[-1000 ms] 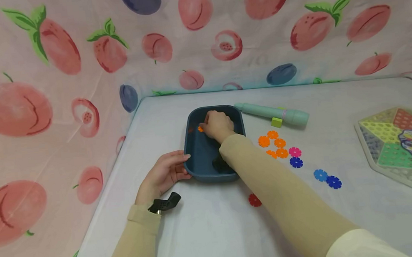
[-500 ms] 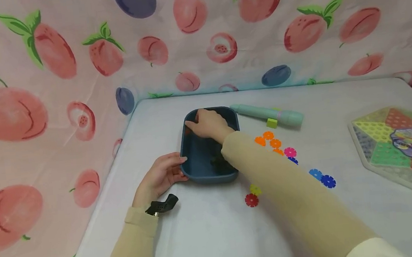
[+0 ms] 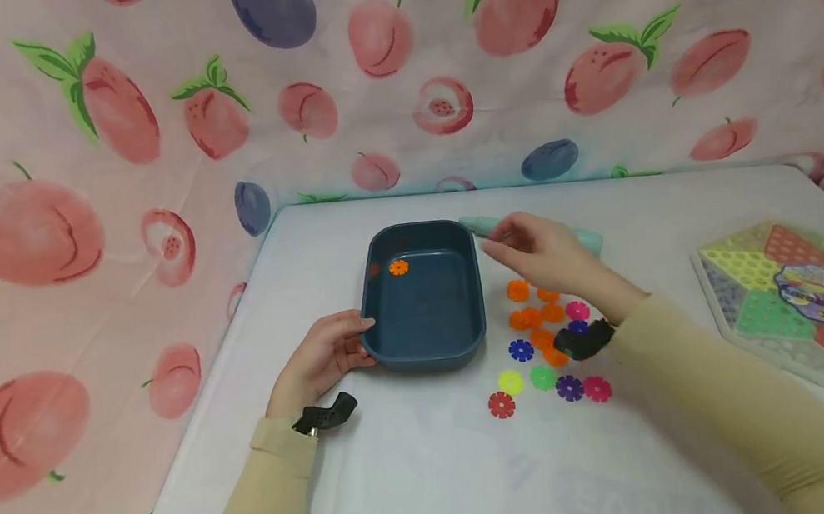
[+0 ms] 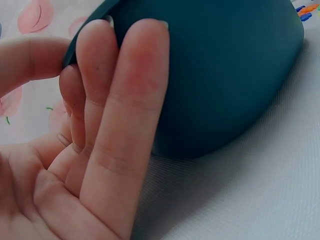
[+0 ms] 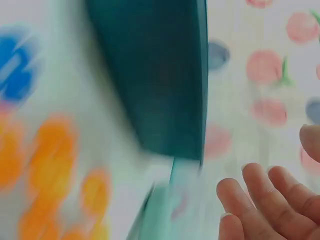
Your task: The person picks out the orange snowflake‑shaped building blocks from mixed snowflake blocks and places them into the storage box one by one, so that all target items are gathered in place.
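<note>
A dark blue plastic bin (image 3: 430,356) stands on the white table, with one orange flower-shaped plastic disc (image 3: 399,267) inside, near its far left corner. My left hand (image 3: 324,350) holds the bin's left side, thumb over the rim and fingers against the outer wall. The left wrist view shows these fingers (image 4: 130,100) along the wall. My right hand (image 3: 540,252) is in the air just right of the bin, fingers loosely bent with nothing between them. In the right wrist view its fingers (image 5: 265,205) appear apart from the bin (image 5: 160,75).
Right of the bin lie several orange discs (image 3: 518,290), with blue, pink, green, yellow and red (image 3: 501,405) ones nearer the front. A mint-green tube (image 3: 588,243) lies partly behind my right hand. A hexagonal game board (image 3: 800,291) lies at the right.
My right hand has come out of the bin and moved right, leaving the orange disc inside. My left hand stays on the bin's left side.
</note>
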`<control>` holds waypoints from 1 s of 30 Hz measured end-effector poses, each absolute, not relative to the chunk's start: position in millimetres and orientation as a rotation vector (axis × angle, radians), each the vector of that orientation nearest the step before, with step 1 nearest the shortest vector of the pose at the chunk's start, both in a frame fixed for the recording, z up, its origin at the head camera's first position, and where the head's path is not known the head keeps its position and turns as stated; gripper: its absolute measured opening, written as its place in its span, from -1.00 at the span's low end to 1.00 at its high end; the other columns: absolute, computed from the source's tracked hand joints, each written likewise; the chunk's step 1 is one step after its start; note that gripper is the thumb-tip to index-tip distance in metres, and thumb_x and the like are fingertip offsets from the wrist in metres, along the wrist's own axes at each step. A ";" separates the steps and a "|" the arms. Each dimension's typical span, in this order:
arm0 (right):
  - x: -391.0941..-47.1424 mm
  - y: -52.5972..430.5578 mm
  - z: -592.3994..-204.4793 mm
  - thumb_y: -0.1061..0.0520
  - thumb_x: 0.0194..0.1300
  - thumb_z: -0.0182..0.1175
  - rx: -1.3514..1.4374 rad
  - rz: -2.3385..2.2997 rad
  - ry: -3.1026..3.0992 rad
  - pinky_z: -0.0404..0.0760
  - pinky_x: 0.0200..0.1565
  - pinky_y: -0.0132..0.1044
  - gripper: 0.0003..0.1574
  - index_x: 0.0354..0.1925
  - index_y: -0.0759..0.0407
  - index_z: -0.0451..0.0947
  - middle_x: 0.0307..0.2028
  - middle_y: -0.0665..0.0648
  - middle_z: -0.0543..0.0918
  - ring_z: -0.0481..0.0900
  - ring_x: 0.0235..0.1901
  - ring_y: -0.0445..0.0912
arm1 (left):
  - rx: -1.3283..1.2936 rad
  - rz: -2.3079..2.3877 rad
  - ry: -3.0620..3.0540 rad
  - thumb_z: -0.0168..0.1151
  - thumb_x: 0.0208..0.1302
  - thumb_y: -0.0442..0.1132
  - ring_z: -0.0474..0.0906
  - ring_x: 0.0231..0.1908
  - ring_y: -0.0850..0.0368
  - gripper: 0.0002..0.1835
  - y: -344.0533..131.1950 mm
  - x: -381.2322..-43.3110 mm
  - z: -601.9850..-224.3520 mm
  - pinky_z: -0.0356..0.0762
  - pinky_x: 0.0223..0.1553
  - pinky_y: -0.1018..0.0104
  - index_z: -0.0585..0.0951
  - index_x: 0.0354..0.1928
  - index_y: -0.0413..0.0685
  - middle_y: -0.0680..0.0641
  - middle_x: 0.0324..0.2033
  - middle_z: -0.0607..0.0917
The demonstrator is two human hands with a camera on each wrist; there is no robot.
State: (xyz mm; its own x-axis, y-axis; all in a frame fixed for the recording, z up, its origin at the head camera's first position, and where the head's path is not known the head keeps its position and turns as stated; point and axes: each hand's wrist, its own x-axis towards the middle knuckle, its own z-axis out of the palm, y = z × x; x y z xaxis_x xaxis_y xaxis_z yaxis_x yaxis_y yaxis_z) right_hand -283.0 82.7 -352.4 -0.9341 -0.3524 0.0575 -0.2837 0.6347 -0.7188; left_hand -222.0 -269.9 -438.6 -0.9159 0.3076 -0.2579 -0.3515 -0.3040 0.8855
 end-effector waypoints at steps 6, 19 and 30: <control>-260.1 157.5 -370.3 -0.36 0.48 0.10 -0.308 -1.163 2.808 0.61 0.09 0.15 -0.32 0.17 0.15 0.49 0.00 0.20 0.67 0.60 0.02 0.12 | -0.076 2.238 1.547 0.14 0.45 -0.38 0.62 -0.58 0.12 -0.91 -261.7 -223.8 -442.3 0.74 -0.35 0.20 0.63 -0.21 -0.16 -0.09 -0.49 0.71; -244.0 184.6 -413.3 -0.34 0.44 0.18 -0.203 -1.052 2.751 0.65 0.03 0.02 -0.40 0.16 0.04 0.49 -0.01 0.12 0.64 0.55 0.02 0.08 | -0.068 2.233 1.567 0.15 0.48 -0.34 0.61 -0.56 0.11 -0.92 -269.7 -222.9 -439.3 0.74 -0.34 0.21 0.62 -0.15 -0.16 -0.09 -0.46 0.71; -254.1 199.4 -437.7 -0.23 0.37 0.33 -0.188 -1.258 2.588 0.59 0.06 -0.11 -0.44 0.17 0.00 0.50 -0.01 0.11 0.62 0.53 -0.01 0.06 | -0.031 2.222 1.561 0.13 0.51 -0.34 0.61 -0.55 0.14 -0.84 -270.4 -223.2 -440.1 0.73 -0.35 0.24 0.58 0.00 -0.27 -0.09 -0.43 0.73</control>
State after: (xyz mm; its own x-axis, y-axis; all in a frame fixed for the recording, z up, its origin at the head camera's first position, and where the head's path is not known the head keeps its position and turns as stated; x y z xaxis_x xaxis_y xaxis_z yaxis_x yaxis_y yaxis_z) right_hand -254.1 199.4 -437.7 -0.9587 -0.2260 -0.1730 -0.0037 0.6176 -0.7865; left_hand -223.2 -270.4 -440.1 -0.9104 0.3253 -0.2555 -0.3506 -0.2792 0.8939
